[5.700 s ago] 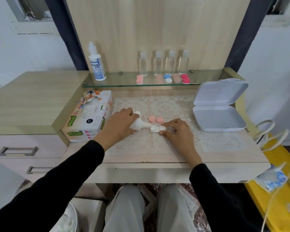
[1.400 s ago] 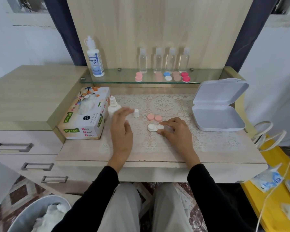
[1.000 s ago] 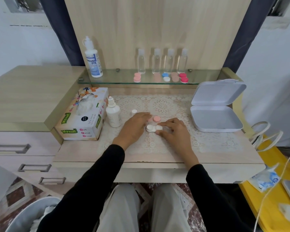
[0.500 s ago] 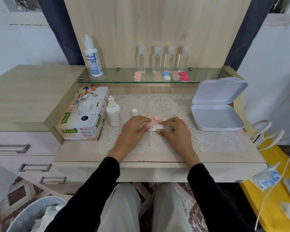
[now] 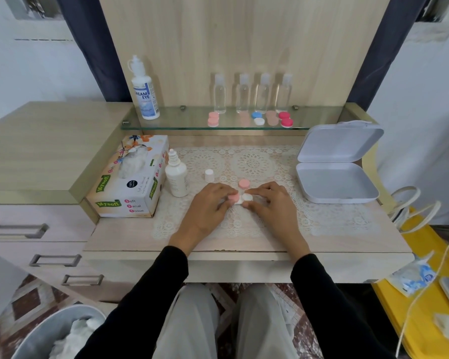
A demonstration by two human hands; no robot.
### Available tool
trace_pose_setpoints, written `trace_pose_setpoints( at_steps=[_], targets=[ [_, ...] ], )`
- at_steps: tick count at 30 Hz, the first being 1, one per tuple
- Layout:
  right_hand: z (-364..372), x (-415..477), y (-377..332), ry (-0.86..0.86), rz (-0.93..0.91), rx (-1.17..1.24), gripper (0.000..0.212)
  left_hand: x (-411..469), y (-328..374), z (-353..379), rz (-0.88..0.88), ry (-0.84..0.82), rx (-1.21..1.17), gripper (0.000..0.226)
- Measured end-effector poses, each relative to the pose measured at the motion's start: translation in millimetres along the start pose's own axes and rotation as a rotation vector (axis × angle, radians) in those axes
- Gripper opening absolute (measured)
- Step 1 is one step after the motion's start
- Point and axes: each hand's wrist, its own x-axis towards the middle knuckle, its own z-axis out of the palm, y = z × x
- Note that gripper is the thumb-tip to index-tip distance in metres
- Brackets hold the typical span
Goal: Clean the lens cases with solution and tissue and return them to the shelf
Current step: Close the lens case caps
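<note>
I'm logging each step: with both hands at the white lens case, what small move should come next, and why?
Probably twist the round pink cap down onto the white lens case: the left hand pinches it there, the right hand holds the case, and a second pink cap lies loose behind.

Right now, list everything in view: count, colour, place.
solution bottle: one, white-blue, glass shelf left
clear bottles: four, clear, shelf back
shelf lens cases: five, pink, beige, blue-white, red, before those bottles
tissue box: one, white-green, desk left
dropper bottle: one, white, beside tissue box
cap: one, white, on lace mat
loose lid: one, pink, behind the case
desk lens case: one, white, mat centre
held lid: one, pink, on that case
hinged box: one, white, open, desk right
bin: one, grey, floor left
left grip: one, bare, pinches held lid
right grip: one, bare, holds desk lens case
</note>
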Motion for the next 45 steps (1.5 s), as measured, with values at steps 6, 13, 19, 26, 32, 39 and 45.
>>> trace_pose_setpoints(
  at_steps=[6, 13, 19, 26, 32, 39, 45],
  targets=[
    [0.4, -0.1, 0.2, 0.007, -0.001, -0.007, 0.032, 0.6, -0.2, 1.1, -0.019, 0.044, -0.015, 0.028],
    [1.2, 0.2, 1.1, -0.001, 0.008, -0.011, 0.032, 5.1, -5.1, 3.5, -0.088, -0.027, 0.05, 0.031],
    [1.3, 0.1, 1.2, -0.002, 0.002, -0.01, 0.031, 2.7, -4.8, 4.8, -0.02, -0.079, 0.08, 0.032],
    [1.1, -0.1, 1.0, -0.003, 0.007, -0.01, 0.031, 4.5, -5.4, 4.7, -0.1, -0.012, 0.042, 0.04],
    [1.3, -0.2, 0.1, 0.001, 0.005, -0.017, 0.031, 4.7, -8.8, 6.3, -0.028, -0.057, 0.093, 0.027],
    [1.1, -0.4, -0.6, 0.004, 0.007, -0.021, 0.03, 3.1, -2.2, 3.3, -0.095, 0.012, 0.084, 0.038],
    [0.1, -1.8, -1.5, 0.004, 0.006, -0.01, 0.03, 4.3, -6.1, 4.5, -0.081, -0.019, 0.112, 0.029]
  ],
)
